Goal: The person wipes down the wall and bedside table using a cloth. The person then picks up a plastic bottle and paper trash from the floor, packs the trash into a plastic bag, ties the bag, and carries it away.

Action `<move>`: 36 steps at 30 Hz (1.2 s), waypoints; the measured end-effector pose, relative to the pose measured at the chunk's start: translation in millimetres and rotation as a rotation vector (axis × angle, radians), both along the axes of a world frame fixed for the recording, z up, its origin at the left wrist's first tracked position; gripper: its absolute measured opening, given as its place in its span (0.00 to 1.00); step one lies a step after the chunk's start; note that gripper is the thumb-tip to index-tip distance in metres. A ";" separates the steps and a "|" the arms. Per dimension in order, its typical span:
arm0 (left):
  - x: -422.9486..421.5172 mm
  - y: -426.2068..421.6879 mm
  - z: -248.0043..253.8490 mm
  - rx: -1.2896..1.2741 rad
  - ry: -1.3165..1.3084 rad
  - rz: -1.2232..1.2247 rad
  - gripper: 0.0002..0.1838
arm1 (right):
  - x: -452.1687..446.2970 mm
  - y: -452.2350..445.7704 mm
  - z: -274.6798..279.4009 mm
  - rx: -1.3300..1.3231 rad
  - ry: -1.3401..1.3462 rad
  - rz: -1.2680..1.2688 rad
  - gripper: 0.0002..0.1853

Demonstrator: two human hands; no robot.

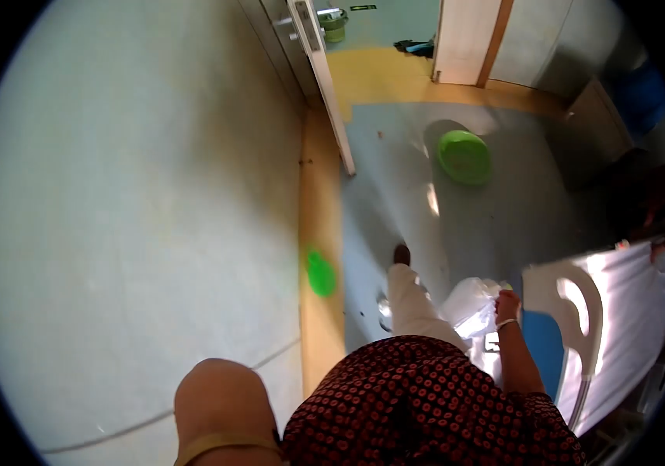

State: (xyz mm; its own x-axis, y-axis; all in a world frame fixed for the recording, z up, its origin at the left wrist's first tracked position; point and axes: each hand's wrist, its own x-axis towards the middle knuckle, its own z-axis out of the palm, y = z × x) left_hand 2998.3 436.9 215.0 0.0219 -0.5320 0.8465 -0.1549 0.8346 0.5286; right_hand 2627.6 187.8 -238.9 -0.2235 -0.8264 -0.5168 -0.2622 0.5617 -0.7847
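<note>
My right hand [506,304] hangs low in front of me, fingers closed around the top of a translucent white plastic bag [468,307]. The bag dangles beside my leg in white trousers [418,307]. Just to the right of this hand is the pale end board [562,299] of a bed, with a white sheet [628,311] behind it. At the lower left only part of my bent left arm shows; my left hand is out of the picture.
A green basin [464,158] sits on the grey-blue floor. An open door [325,89] stands ahead on the left, with a green bucket [334,29] and dark cloth [414,48] beyond. Beside the long wall [154,194] lies a bright green object [319,273]. Deep shadow covers the right.
</note>
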 end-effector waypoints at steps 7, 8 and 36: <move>95.0 -174.8 16.7 -0.029 -0.003 -0.056 0.10 | 11.8 -152.1 -70.3 -0.091 -0.116 -0.060 0.05; 104.3 -192.5 17.4 -0.033 0.008 -0.043 0.09 | 32.4 -172.8 -42.2 -0.082 -0.247 -0.042 0.06; 393.7 -851.3 -309.6 1.271 0.226 0.414 0.13 | 355.1 -643.9 64.7 0.036 0.015 -0.275 0.09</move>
